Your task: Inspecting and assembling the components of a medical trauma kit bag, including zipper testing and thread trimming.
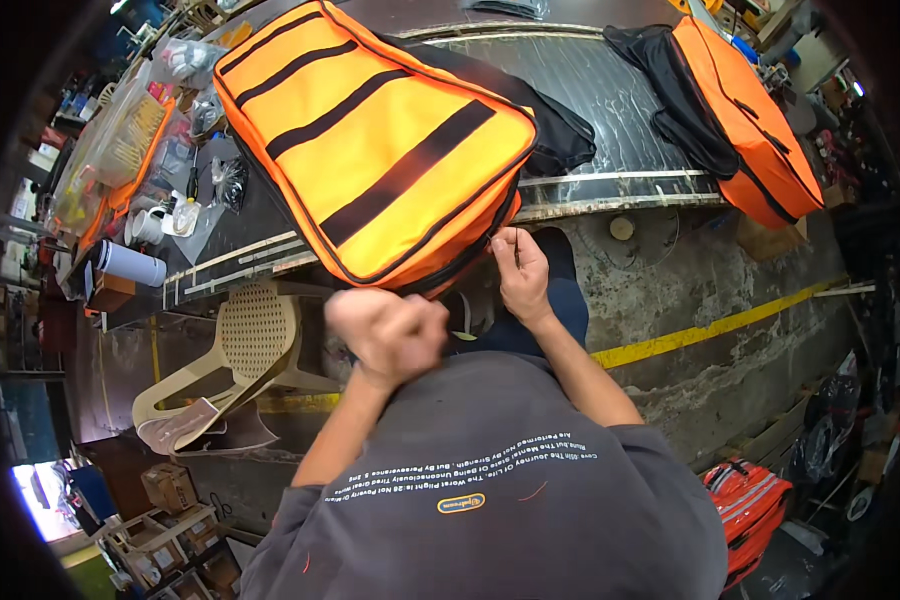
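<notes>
Bag [370,140] lies on the worktop [610,110], its near corner overhanging the edge. Your right hand [521,272] pinches that corner; your left hand [388,335], clenched and blurred, hangs below. A hard tug could drag the bag off.

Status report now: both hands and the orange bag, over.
Left hand fisted, blurred, just off the orange bag. Right hand pinching its near edge. Nothing in the way.

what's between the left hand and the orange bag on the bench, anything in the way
Nothing visible. The left hand, a blurred fist, hovers just below the near edge of the orange bag, with only open air between them. The right hand is already at that edge, fingers on the bag's black trim. The beige plastic chair stands off to the left.
</notes>
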A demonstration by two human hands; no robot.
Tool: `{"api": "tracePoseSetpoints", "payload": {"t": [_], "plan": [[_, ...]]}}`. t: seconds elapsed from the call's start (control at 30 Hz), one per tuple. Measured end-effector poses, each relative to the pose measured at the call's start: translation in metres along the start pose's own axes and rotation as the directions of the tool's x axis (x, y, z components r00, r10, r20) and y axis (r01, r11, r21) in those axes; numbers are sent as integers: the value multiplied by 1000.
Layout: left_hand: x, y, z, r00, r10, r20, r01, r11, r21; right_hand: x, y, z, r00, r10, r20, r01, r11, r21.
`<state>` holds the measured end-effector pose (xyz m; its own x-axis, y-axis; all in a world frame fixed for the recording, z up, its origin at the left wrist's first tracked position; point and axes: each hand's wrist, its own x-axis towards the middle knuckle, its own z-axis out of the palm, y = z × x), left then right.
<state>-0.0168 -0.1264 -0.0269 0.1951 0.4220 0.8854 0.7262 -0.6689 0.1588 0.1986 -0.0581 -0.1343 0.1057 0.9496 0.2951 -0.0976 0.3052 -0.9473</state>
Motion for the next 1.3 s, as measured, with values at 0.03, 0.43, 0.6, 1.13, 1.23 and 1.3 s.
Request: {"api": "tracePoseSetpoints", "payload": {"t": [0.03,0.43,0.6,1.13,1.23,1.3], "plan": [[7,12,1,990,64,128,-25,958,-285,-2,0,0,1000,0,-13,0,1000,13],[14,53,82,571,-507,646,820,332,-465,5,-20,-24,987,-139,81,152,974,-171],[27,39,81,868,-327,374,349,937,11,14,-29,-33,990,-60,129,92,960,-263],[33,32,86,808,-304,504,196,946,257,8,-61,-41,978,-79,192,160,875,-456],[28,33,87,833,-333,441,274,942,194,6,-63,-44,988,-18,155,102,829,-550],[25,33,90,846,-369,386,341,929,141,6,-59,-45,977,-126,170,202,799,-566]]}}
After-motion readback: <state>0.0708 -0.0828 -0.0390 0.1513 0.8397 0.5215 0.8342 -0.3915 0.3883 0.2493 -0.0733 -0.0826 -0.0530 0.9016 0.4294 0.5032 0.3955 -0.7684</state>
